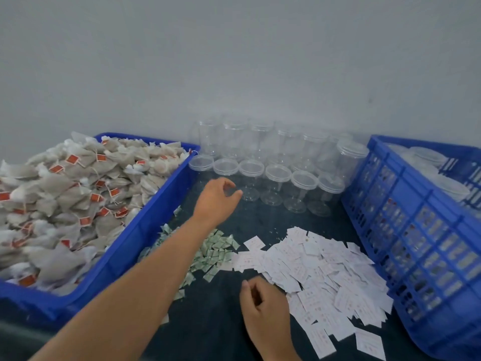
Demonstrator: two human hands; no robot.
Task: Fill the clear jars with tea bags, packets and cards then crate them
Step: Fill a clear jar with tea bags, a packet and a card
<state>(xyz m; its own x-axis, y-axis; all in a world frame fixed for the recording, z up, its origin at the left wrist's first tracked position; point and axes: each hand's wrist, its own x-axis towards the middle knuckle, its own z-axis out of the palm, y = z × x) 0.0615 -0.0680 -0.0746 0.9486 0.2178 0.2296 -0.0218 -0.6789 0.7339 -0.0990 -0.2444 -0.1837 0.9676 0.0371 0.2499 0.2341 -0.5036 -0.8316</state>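
Our left hand (217, 196) is stretched out to the near row of the clear jars (277, 175), at that row's left end. Its fingers are curved round, with the thumb apart from them. The plastic is so transparent that we cannot tell whether the hand already grips a jar or only cups the air beside one. Our right hand (263, 306) rests well in front of the jars with its fingers loosely curled, and we see nothing held in it.

The jars stand packed together, rim against rim, and the near ones appear to have lids on. They look light and empty, so we judge that a clumsy pull on one could tip its neighbours and start a row falling. Our left forearm passes over the green packets (216, 248), which lie loose on the dark table (213, 308) in front of the jars. Dragging the arm back low could scatter them. The white cards (325, 267) are heaped in front and to the right of the jars. A few lie far out from the heap and could slide off if brushed.

Left of the jars, a solid blue tray (145, 230) is piled above its rim with tea bags (65, 194) on red tags. Right of the jars, a slatted blue crate (416, 225) holds lidded jars. Contents show dimly through its slats.
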